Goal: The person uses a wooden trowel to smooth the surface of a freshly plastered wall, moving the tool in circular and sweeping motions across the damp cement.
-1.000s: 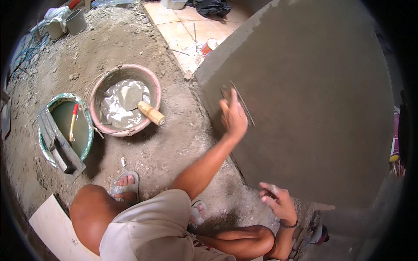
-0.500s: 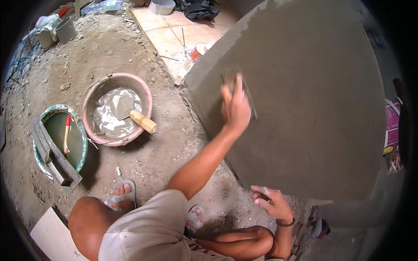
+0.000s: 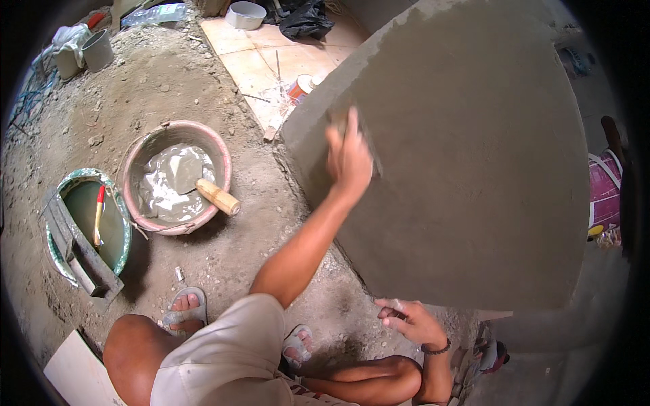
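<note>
My left hand (image 3: 349, 155) grips a flat metal float (image 3: 374, 166), blurred, against the upper left part of a large slanting grey cement-coated surface (image 3: 460, 169). My right hand (image 3: 413, 321) is at the surface's lower edge, fingers loosely bent and apart, holding nothing that I can see; whether its fingertip touches the edge I cannot tell. To the left, a pink-rimmed basin (image 3: 220, 155) holds wet cement and a wooden-handled tool (image 3: 217, 196). Beside it, a green tub (image 3: 122, 250) has murky water, a red-and-yellow-handled brush (image 3: 99, 210) and a long metal trowel (image 3: 81, 264) lying across it.
Dusty rubble ground (image 3: 108, 128) lies round the tubs. Beyond are floor tiles (image 3: 237, 51) with a tin (image 3: 299, 88), white container (image 3: 246, 17) and black bag (image 3: 305, 24). Grey buckets (image 3: 98, 51) stand upper left; a board (image 3: 71, 375) lies lower left; a purple package (image 3: 601, 196) sits far right.
My left hand and the float have moved upward and left along the surface. My right hand has shifted left. The whole view has shifted, with the surface appearing further left.
</note>
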